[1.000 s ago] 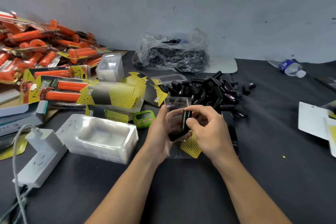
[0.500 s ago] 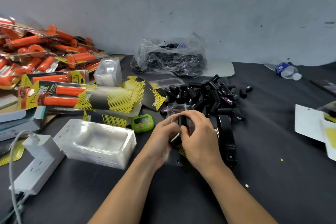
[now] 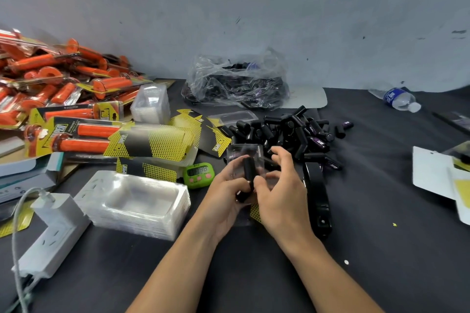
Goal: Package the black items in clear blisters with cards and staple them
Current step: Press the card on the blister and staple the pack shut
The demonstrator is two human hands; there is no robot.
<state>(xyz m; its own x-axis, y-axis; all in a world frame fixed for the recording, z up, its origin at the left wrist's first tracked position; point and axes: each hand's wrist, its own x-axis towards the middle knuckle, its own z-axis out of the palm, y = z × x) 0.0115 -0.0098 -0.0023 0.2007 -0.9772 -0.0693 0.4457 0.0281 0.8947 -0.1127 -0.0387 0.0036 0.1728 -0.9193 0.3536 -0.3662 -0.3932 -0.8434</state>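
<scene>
Above dark tabletop [image 3: 381,249], centre: left hand [image 3: 225,194] fingers closed round clear plastic blister [image 3: 237,160]; right hand [image 3: 281,198] pinches black cylindrical item [image 3: 248,173] in cavity. Risk: item seats crooked, pops out; flimsy shell buckles under squeeze.

Single head-worn view, wide-angle, looking forward and down over a dark table [image 3: 368,249] toward a grey wall [image 3: 254,7] at its far edge. Both forearms enter from the bottom edge; the hands sit close, just below frame centre. No second view shares the scene.
</scene>
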